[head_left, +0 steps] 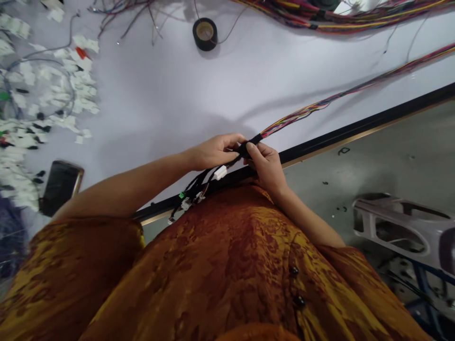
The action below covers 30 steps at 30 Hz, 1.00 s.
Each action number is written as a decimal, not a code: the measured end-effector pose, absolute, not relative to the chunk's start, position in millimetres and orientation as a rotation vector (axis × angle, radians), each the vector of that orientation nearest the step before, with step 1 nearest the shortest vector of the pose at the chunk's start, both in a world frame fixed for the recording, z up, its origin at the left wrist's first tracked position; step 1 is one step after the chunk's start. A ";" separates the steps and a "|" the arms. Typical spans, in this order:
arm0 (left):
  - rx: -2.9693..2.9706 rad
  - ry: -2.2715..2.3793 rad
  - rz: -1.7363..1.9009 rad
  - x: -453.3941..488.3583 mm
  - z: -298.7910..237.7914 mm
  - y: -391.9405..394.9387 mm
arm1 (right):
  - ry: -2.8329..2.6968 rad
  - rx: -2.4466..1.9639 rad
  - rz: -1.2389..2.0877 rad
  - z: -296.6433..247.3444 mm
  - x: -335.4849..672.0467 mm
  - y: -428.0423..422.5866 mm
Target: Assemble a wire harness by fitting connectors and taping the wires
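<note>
A wire harness (305, 112) of many coloured wires runs from the upper right across the white table (170, 94) to my hands. Its near end is wrapped in black tape (253, 140). My left hand (213, 151) is closed on the wrapped part from the left. My right hand (266, 166) pinches the same black section from the right. Below my hands, black branches with white connectors (219, 172) and a green one (182, 194) hang over the table's dark edge.
A roll of black tape (205, 33) lies at the top centre. A thick coloured wire bundle (341, 16) crosses the top right. White connectors (46, 94) are piled at the left, by a phone (60, 185). A grey metal frame (401, 227) stands on the floor at right.
</note>
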<state>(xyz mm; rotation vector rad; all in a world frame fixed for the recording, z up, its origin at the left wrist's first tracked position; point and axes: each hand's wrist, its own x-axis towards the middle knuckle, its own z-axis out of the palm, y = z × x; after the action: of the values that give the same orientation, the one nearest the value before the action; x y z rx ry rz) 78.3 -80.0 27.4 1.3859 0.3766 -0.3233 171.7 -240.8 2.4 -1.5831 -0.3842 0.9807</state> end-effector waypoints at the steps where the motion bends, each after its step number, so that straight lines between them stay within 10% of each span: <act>1: 1.350 0.389 -0.312 77.9 25.9 -82.3 | -0.421 -1.603 0.950 4.8 169.7 -243.2; 16: 1.127 0.526 -0.257 70.1 32.2 -83.9 | -1.399 -1.852 0.605 49.5 164.1 -245.0; 30: 1.115 0.513 -0.248 63.6 32.1 -97.6 | -0.462 -1.593 0.771 43.9 184.3 -262.6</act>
<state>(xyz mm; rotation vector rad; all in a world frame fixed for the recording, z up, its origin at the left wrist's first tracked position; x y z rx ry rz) 63.6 -97.6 32.1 1.1153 0.5130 -0.2479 184.3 -262.6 43.9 -1.5931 -0.4618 0.7707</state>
